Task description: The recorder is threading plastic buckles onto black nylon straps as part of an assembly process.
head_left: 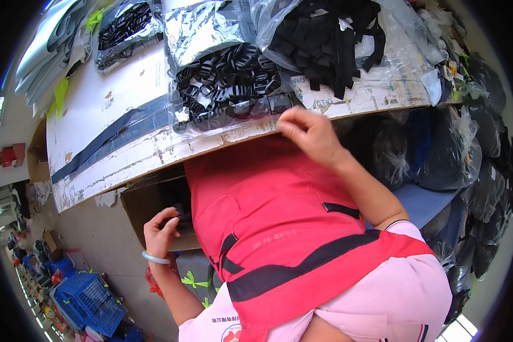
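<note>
- Right hand (310, 132) is up at the table (125, 102) edge, fingers curled at the open bag of black buckles (228, 85); it seems to pinch one, though the view is unclear
- Left hand (161, 231) reaches into the cardboard box (148, 205) below, fingers loosely bent, holding nothing I can see
- Step in hand: picking buckles; next calls for a firm pinch on one piece

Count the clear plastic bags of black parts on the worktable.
3. One small bag lies at the far left, a buckle bag sits by the right hand, and a strap bag lies far right. More may be hidden.
</note>
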Demonstrator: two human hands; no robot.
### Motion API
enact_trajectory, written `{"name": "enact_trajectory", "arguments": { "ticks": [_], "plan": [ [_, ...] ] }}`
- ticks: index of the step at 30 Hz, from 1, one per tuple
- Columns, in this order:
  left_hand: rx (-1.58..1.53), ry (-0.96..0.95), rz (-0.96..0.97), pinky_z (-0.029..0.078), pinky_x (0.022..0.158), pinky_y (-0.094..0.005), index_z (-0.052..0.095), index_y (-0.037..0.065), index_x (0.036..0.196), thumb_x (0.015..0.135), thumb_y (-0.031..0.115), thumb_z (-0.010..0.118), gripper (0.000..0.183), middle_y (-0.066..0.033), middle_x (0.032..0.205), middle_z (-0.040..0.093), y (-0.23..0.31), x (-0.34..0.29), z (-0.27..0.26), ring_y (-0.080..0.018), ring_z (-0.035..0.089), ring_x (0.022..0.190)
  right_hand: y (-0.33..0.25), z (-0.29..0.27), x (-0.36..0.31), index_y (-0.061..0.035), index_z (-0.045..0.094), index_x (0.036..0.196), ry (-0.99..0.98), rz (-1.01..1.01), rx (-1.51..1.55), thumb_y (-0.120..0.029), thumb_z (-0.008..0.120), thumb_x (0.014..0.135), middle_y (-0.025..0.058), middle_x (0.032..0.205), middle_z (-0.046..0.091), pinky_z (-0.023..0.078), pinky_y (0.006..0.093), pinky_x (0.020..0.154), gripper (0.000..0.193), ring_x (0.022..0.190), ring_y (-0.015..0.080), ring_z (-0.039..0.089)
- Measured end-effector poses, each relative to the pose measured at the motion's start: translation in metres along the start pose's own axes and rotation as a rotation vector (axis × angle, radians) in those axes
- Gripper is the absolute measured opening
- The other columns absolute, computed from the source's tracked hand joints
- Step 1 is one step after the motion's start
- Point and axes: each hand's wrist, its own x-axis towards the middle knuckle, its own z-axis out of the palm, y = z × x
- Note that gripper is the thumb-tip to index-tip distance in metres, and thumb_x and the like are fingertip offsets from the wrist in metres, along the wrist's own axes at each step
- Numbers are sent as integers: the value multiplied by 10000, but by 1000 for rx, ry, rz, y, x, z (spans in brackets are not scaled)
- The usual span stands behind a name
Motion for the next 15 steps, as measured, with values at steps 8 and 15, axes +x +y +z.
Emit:
{"name": "enact_trajectory", "arguments": {
  "ticks": [8,15],
  "plan": [
    [-939,-9,11,572,842,-368,595,40,1159,940,57,601,220,-110,1145,640,-59,59,44,-231,648,1006,27,-82,105,-238,593,1248,385,-353,-795,-250,739,761,67,1293,528,340,427,1042,509,1205,292,479],
    [-844,-346,35,563,805,-345,599,38,1150,919,23,602,232,-104,1126,635,-3,69,117,-212,646,976,64,-63,175,-320,462,1392,322,-144,-1168,-104,665,731,92,1462,415,281,487,1056,724,1330,338,369]
  ]
}}
